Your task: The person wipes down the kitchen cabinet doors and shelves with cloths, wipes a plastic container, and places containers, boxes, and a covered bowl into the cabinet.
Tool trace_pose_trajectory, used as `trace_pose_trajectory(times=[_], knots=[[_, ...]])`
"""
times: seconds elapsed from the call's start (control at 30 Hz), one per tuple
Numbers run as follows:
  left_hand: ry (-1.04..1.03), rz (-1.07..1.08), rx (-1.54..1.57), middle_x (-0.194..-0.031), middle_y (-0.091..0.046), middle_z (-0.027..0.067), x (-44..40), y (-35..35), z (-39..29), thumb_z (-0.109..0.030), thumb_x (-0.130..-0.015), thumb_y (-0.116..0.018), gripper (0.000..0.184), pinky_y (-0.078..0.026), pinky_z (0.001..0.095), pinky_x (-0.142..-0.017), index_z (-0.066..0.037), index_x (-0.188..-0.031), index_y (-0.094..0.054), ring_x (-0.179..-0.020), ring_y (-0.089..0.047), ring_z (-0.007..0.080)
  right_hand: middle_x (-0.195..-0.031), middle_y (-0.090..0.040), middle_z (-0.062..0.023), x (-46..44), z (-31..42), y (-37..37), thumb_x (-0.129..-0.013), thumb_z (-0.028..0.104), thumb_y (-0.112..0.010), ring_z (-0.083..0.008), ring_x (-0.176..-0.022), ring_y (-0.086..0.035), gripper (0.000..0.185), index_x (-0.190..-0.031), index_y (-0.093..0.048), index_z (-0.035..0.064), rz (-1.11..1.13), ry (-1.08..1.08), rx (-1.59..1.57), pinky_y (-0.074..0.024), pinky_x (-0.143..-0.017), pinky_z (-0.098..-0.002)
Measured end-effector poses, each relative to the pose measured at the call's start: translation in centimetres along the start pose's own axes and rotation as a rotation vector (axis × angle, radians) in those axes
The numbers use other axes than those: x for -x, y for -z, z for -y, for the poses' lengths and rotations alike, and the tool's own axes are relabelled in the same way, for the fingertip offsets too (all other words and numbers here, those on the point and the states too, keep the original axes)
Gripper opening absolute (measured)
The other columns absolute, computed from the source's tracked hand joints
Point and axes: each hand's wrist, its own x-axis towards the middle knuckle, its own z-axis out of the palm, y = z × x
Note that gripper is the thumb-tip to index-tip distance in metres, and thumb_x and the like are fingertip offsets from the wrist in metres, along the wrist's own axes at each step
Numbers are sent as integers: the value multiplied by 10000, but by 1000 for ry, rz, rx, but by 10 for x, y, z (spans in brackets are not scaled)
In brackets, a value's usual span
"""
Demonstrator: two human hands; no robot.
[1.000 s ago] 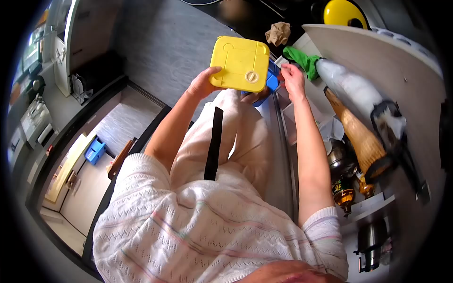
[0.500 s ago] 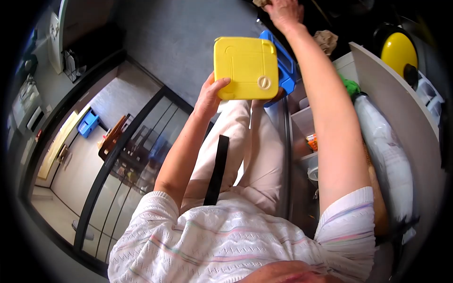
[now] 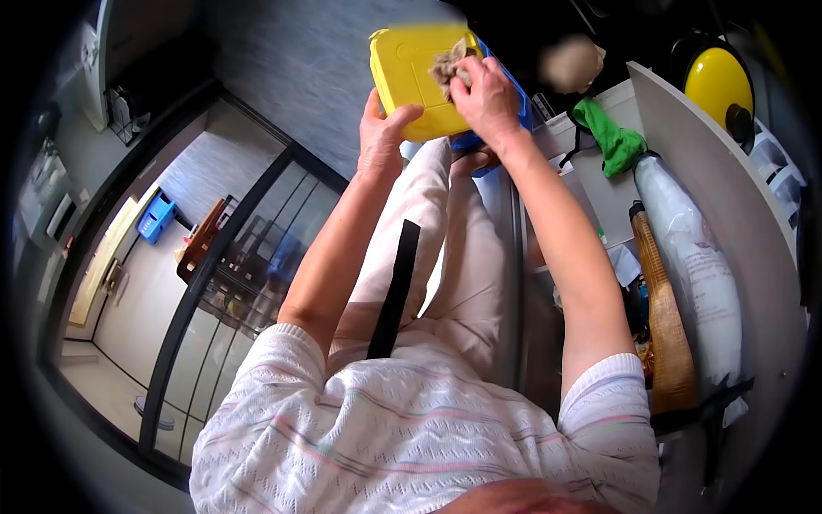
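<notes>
Room: grey floor (image 3: 274, 60), an open drawer (image 3: 715, 171) on the right side, a black-framed glass door (image 3: 257, 248) on the left; view strongly curved at the margins.

Nearest the camera was a white knitted top (image 3: 385, 428) with pastel stripes; beyond it, a black strap (image 3: 396, 291) lay over pale trousers (image 3: 467, 283).

Past the knees, the left hand (image 3: 383, 141) gripped the near left corner of a yellow case (image 3: 411, 81), thumb laid over the edge, other fingers partly hidden. The case was held up above the floor, its flat face toward the camera, its far edge blurred. The right hand (image 3: 486, 103) pinched a crumpled brown wad (image 3: 450, 68) between thumb and fingers, the wad against the face of the case. A blue plastic object (image 3: 520, 103) showed behind the case; contact between the two could not be determined.

In the drawer: a tapered tan item (image 3: 668, 325), a long plastic-wrapped bundle (image 3: 698, 265) beside it, and a bright green cloth (image 3: 610, 141) near the bundle's far end.

Farther out, a second brown wad (image 3: 572, 64), blurred, was over a dark area. A round yellow object (image 3: 719, 90) stood outside the drawer panel. Beyond the door: a blue basket (image 3: 157, 217), near a brown wooden piece (image 3: 204, 240).
</notes>
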Motion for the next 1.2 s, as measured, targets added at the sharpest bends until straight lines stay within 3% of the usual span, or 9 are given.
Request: trace_pose_trajectory(times=[0.2, 0.3, 0.43, 0.53, 0.7, 0.8, 1.0, 1.13, 1.2], knots=[[-26, 30, -43, -978, -572, 100, -2, -13, -5, -64, -666, -635, 540, -450, 300, -809, -9, -1164, -434, -901, -565, 202, -850, -586, -130, 6, 7, 8, -768, 196, -606, -315, -797, -581, 209, -944, -595, 83, -55, -93, -51, -487, -710, -386], [-18, 84, 2, -977, -565, 98, -5, -16, -4, -69, -664, -631, 537, -452, 305, -802, -14, -1161, -434, -896, -563, 203, -850, -580, -128, 11, 24, 13, -763, 212, -620, -319, -795, -581, 210, -932, -595, 90, -58, 22, -65, -488, -696, -391], [-88, 119, -65, -1001, -555, 96, -10, -21, 5, -83, -677, -627, 526, -433, 312, -844, -18, -1159, -428, -936, -546, 204, -847, -590, -115, -26, -37, 12, -756, 253, -607, -288, -794, -596, 196, -899, -602, 119, -100, -149, 161, -501, -674, -405], [-88, 131, -22, -1023, -550, 100, -9, -18, 12, -99, -690, -628, 525, -414, 316, -878, -20, -1167, -423, -977, -529, 205, -858, -590, -103, -31, -70, 8, -745, 295, -625, -280, -784, -598, 226, -900, -611, 131, -111, -130, 84, -500, -667, -392], [58, 124, 165, -1037, -564, 114, -11, -18, 14, -161, -727, -621, 514, -425, 312, -867, -8, -1182, -439, -964, -544, 206, -858, -587, -84, -5, -11, 25, -723, 337, -657, -277, -758, -604, 256, -895, -614, 151, -21, -26, -14, -501, -667, -378], [138, 204, 97, -1007, -582, 113, -27, -8, 6, -196, -738, -612, 483, -456, 294, -802, 18, -1149, -478, -896, -572, 197, -850, -583, -75, 4, 8, 25, -733, 339, -645, -274, -769, -608, 229, -869, -606, 159, 22, 69, 35, -501, -659, -386], [63, 54, 56, -941, -597, 108, -12, -21, 7, -179, -711, -626, 429, -471, 274, -719, 34, -1069, -521, -802, -586, 183, -828, -612, -117, -31, -33, 18, -771, 304, -578, -286, -767, -608, 215, -890, -617, 129, -107, 6, 109, -499, -667, -400], [-22, -44, 154, -921, -598, 107, -9, -21, 7, -161, -695, -636, 404, -470, 278, -716, 31, -1037, -537, -806, -581, 183, -790, -609, -121, 20, 34, 24, -773, 234, -581, -294, -712, -611, 162, -864, -608, 103, 25, 133, 96, -502, -639, -391], [0, -44, 120, -919, -597, 108, -3, -19, 5, -154, -694, -634, 402, -469, 281, -723, 33, -1036, -538, -814, -579, 186, -814, -612, -108, 30, 35, 28, -774, 223, -600, -303, -731, -602, 160, -896, -615, 121, 32, 74, 2, -500, -654, -399]])
